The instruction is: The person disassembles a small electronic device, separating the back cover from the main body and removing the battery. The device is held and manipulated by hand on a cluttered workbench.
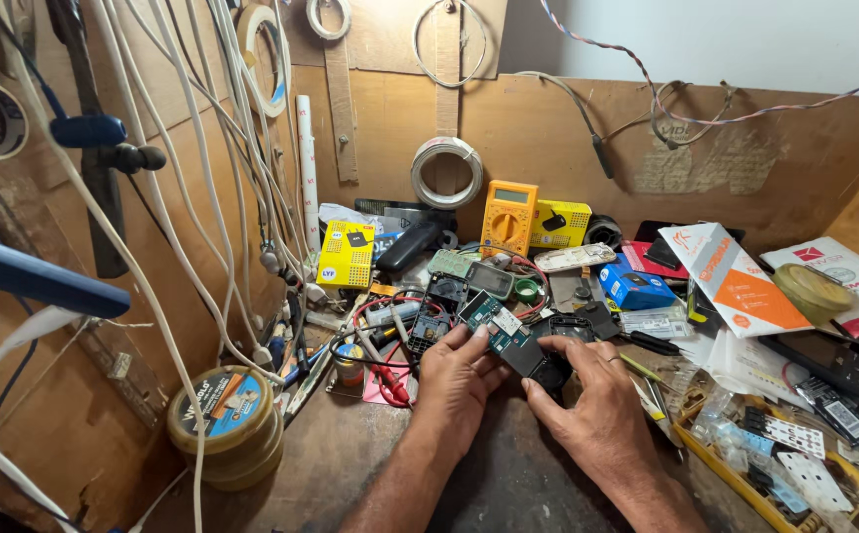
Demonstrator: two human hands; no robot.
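In the head view, both forearms reach up from the bottom edge over the worn wooden bench top (351,464), their elbows cut off by the frame. The left hand (454,380) lies palm down, its fingers curled and its fingertips pinching the near edge of a green circuit board (501,326). The right hand (597,400) angles in from the right, palm down, with its index finger stretched over a black phone housing (558,341) and its thumb tucked under it, so it grips that housing. Board and housing touch at mid-bench, just in front of a yellow multimeter (508,217). How the board seats in the housing is hidden beneath the fingers. The small parts behind them form a jumble that is hard to tell apart. A round tin (227,419) stands well to the left, and a yellow parts tray (745,484) is cropped at the right corner.
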